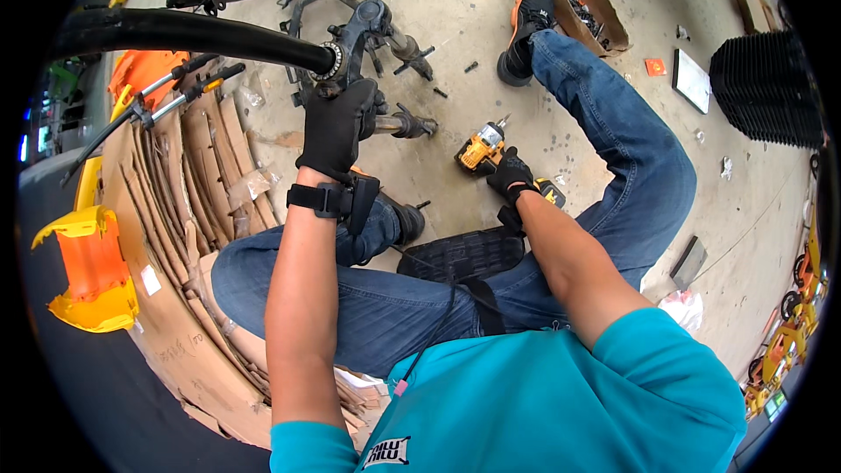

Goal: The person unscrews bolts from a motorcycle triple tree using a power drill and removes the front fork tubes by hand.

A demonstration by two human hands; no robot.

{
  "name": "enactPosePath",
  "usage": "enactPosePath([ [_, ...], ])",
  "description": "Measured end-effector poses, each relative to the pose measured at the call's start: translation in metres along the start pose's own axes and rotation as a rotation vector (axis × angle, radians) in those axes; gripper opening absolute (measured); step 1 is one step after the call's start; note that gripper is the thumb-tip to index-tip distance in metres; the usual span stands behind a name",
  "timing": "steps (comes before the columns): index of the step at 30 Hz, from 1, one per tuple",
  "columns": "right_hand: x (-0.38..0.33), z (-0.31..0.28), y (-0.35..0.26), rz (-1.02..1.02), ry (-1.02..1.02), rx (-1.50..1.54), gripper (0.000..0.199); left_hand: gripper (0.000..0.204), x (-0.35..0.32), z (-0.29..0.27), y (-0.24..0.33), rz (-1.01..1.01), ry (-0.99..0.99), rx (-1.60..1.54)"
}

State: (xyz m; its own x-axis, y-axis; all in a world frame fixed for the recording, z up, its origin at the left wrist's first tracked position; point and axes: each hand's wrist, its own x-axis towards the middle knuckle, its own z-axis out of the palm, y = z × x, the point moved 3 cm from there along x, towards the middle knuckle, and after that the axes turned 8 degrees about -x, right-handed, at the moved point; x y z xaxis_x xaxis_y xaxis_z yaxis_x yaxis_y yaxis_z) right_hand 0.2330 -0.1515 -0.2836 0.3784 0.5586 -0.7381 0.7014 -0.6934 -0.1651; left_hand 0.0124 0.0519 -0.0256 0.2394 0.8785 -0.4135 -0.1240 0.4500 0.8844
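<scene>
My left hand (337, 127), in a black glove, is closed on a dark metal fork (366, 22) near the end of a thick black tube (193, 32). A ring of bearing balls (333, 61) shows at that joint, just above my fingers. Two fork legs (407, 125) point to the right over the floor; the palm hides part of the metal. My right hand (512, 173), also gloved, grips a yellow and black cordless drill (480, 147) between my legs. Its bit points up and away, and its battery (550, 193) shows below the hand.
Flattened cardboard (158, 236) is stacked at the left, with an orange and yellow plastic cover (89, 270) on it. An open box of small parts (574, 22) stands beyond my right foot. Black stacked bins (762, 88) rise at the right. Loose bolts (471, 67) lie on the floor.
</scene>
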Motion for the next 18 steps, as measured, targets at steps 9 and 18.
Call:
enactPosePath([
  [9, 0.01, -0.041, -0.026, -0.328, 0.166, 0.165, 0.062, 0.016, 0.005, -0.01, -0.01, 0.026, 0.002, -0.016],
  [18, -0.042, -0.158, -0.082, -0.486, -0.063, 1.249, 0.029, 0.01, 0.002, -0.014, -0.006, 0.046, 0.004, -0.096],
])
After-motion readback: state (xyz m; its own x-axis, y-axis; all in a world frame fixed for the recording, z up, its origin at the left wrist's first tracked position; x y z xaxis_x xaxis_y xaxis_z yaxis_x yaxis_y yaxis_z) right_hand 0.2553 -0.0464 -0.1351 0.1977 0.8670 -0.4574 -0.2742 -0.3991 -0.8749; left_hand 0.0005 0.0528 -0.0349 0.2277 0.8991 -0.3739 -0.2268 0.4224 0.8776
